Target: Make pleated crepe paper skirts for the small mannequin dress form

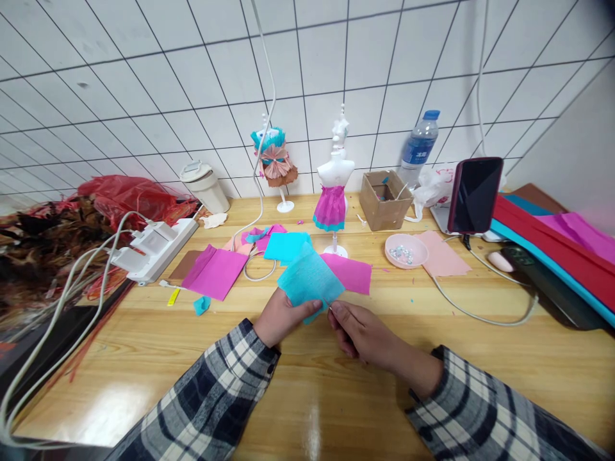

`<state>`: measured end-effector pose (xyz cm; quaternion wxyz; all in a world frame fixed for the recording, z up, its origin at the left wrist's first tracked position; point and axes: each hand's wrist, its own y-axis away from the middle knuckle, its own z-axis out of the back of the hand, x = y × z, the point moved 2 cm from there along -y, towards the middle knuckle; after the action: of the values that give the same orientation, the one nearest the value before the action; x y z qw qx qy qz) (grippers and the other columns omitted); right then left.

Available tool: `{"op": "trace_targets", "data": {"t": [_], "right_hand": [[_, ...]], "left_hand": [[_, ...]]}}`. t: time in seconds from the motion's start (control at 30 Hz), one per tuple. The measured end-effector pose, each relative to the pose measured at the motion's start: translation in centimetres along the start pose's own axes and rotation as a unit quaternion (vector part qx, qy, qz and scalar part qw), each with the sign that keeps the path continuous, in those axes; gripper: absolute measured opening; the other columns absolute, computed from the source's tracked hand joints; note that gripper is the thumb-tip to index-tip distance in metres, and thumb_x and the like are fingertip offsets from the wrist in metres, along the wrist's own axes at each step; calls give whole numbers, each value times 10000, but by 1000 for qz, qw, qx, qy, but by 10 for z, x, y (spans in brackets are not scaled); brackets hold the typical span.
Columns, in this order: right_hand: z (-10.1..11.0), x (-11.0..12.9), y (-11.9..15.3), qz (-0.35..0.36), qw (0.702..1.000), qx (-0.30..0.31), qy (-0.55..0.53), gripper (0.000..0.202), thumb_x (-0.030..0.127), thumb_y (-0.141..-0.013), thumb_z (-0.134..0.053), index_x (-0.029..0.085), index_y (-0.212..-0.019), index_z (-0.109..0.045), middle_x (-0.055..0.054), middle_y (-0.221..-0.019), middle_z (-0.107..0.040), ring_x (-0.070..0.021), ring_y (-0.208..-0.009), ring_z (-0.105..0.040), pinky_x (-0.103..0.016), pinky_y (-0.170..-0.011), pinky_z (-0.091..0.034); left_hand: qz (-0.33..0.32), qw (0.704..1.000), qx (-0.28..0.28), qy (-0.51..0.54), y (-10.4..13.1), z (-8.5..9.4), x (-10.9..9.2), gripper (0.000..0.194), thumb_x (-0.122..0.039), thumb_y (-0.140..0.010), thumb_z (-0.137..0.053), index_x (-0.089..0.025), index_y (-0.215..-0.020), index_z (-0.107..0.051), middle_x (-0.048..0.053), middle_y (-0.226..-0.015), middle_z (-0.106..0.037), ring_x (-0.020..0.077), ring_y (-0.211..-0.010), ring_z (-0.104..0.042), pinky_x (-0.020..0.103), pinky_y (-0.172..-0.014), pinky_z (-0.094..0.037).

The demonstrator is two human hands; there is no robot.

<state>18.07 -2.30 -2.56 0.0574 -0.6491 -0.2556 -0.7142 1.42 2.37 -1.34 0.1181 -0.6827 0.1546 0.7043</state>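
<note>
My left hand [286,315] holds a square of blue crepe paper [310,279], its thumb pressed on the lower edge. My right hand [362,330] is closed at the paper's lower right corner, pinching a small thin item too small to name. Behind the paper lie a brighter blue sheet [287,246] and a magenta sheet [353,274]. Another magenta sheet [214,272] is to the left. A white mannequin [336,174] in a magenta and blue skirt [330,208] stands beyond my hands.
A dressed mannequin [276,163], a cup [205,186] and a power strip [158,250] stand at back left. Further right are a cardboard box [385,203], a bottle [419,150], a pink dish [406,251] of gems and a phone [475,195]. Cables cross the table.
</note>
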Motion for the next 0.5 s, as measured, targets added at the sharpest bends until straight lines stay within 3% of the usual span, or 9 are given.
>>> {"op": "trace_targets", "data": {"t": [0.2,0.37,0.5], "right_hand": [[0,1,1,-2,1000,-1,15,569,747,-879,-246,219,-774,-429,87,-414,-438,-74,-340,-346,-200,-371,-283],[-1,1,2,1,1000,-9,7,610,803,-830,-258,222,-754,-427,88,-413,-422,-76,-341,-340,-208,-367,-278],[-1,0,2,2,1000,-22,9,633,831,-803,-267,221,-742,-423,83,-428,-419,-81,-367,-352,-212,-376,-277]], "left_hand": [[4,1000,4,-5,1,1,2,485,-362,-705,-777,-147,-1104,-604,122,-1227,-665,275,-1045,-645,422,-933,-493],[7,999,25,-35,2,-2,0,409,-363,-717,-766,-138,-1024,-619,104,-1044,-721,250,-935,-665,400,-882,-515],[10,999,19,-32,2,-3,1,429,-369,-704,-777,-142,-1031,-619,98,-1040,-717,249,-937,-659,393,-870,-520]]}}
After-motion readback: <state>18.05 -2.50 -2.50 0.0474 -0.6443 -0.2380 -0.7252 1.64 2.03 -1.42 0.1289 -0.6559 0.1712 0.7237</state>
